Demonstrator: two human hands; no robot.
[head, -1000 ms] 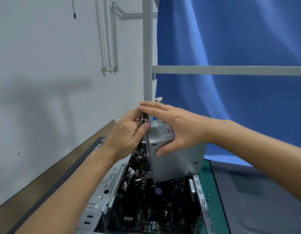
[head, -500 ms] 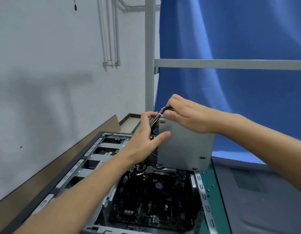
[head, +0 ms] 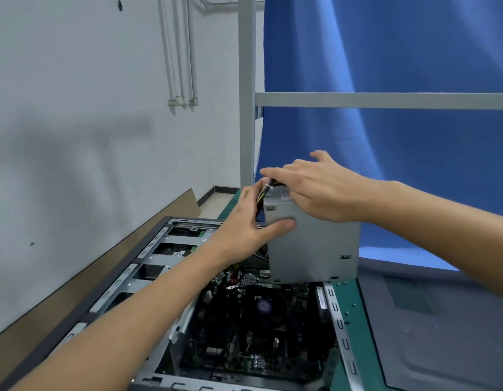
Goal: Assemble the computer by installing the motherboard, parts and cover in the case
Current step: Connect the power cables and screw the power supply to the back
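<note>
The left hand [head: 244,224] clamps the near left corner of the power supply [head: 312,249], its thumb pressed flat on the grey face turned to the camera and its fingers wrapped out of sight behind the box's left edge. The box is upright in that grip, clear of the floor of the case [head: 157,263], with its lower edge just above the far end of the opening. The right hand [head: 309,187] lies across the top of the box directly above the left thumb, its fingers stretched nearly straight and spread, one lifted a little. The fingertips reach over the cable bundle [head: 263,193] that leaves the box's top left corner, between the two hands. Whether they pinch those wires cannot be told, and the right thumb is not plainly seen. Straight below the grip, inside the open case, the motherboard [head: 239,342] lies flat with its round cooler fan [head: 266,307] just under the box's lower edge. Left of the left wrist run the case's metal drive bays [head: 148,270]. Right of the held box the side cover [head: 431,328] lies flat on the green mat [head: 349,297]
</note>
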